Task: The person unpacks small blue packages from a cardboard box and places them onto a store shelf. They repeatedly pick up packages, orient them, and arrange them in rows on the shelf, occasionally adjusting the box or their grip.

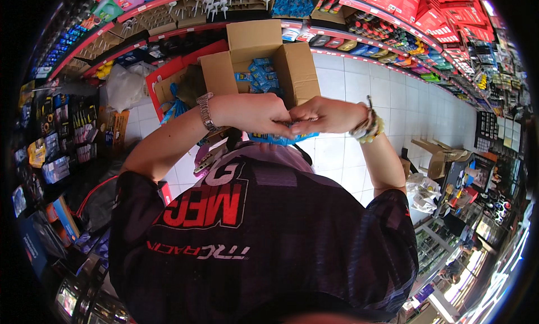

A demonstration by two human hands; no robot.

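My left hand (pixel 252 113), with a metal watch on its wrist, grips a blue plastic packet (pixel 282 139) close to my lap. Some fingertips show below the packet's lower edge. From the other side my right hand (pixel 326 115), its wrist wrapped in bracelets, pinches the packet's upper part. The two hands meet there, and their fingers hide much of it. Just beyond them stands an open cardboard box (pixel 301 73) with its flaps up. Several small blue packets (pixel 263 75) lie loosely inside.
Left of the box is a red-edged carton (pixel 158 82) with a tied blue plastic bag (pixel 176 107) at it. Shelves of bottles (pixel 358 44) curve along the back. A clear plastic bag (pixel 126 84) sits at left. White floor tiles (pixel 353 80) show at right.
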